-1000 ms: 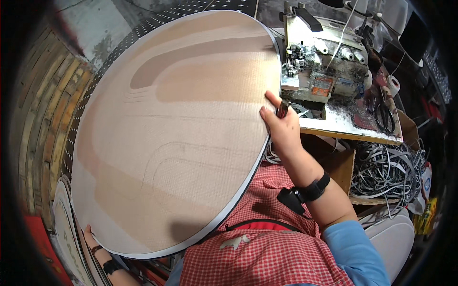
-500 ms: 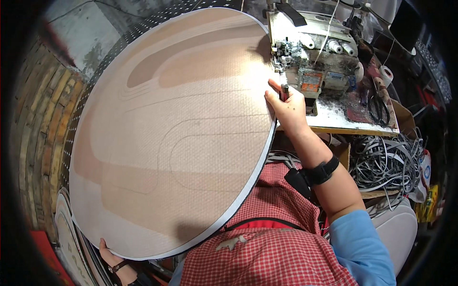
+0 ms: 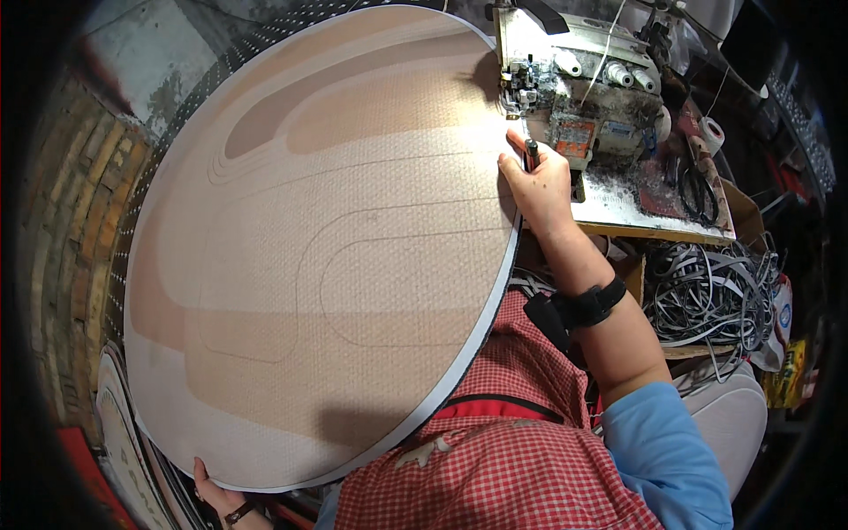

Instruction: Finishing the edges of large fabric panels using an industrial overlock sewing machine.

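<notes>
A large round mat (image 3: 397, 283) in beige, pink and brown, with thin curved lines and a pale edge binding, fills the middle. Its upper right rim lies at the needle area of an overlock-type sewing machine (image 3: 587, 106), under a bright lamp glow. My right hand (image 3: 541, 190) grips that rim just below the machine's foot, thumb on top. A small black and red tool (image 3: 531, 155) sticks up from the same hand; its kind is unclear. At the lower left rim my left hand (image 3: 212, 493) holds the mat, thumb above, other fingers hidden beneath.
Black scissors (image 3: 700, 193) and a white spool (image 3: 711, 132) lie on the machine's table (image 3: 627, 216). Under it, a box holds tangled grey binding strips (image 3: 707, 291). More round mats (image 3: 132, 442) lean at the lower left, near a brick wall (image 3: 84, 238). A pale mat (image 3: 724, 424) stands at right.
The mat has turned slightly and shifted toward the machine. My right hand has slid a little up and right with the rim; my left hand has moved slightly right and down.
</notes>
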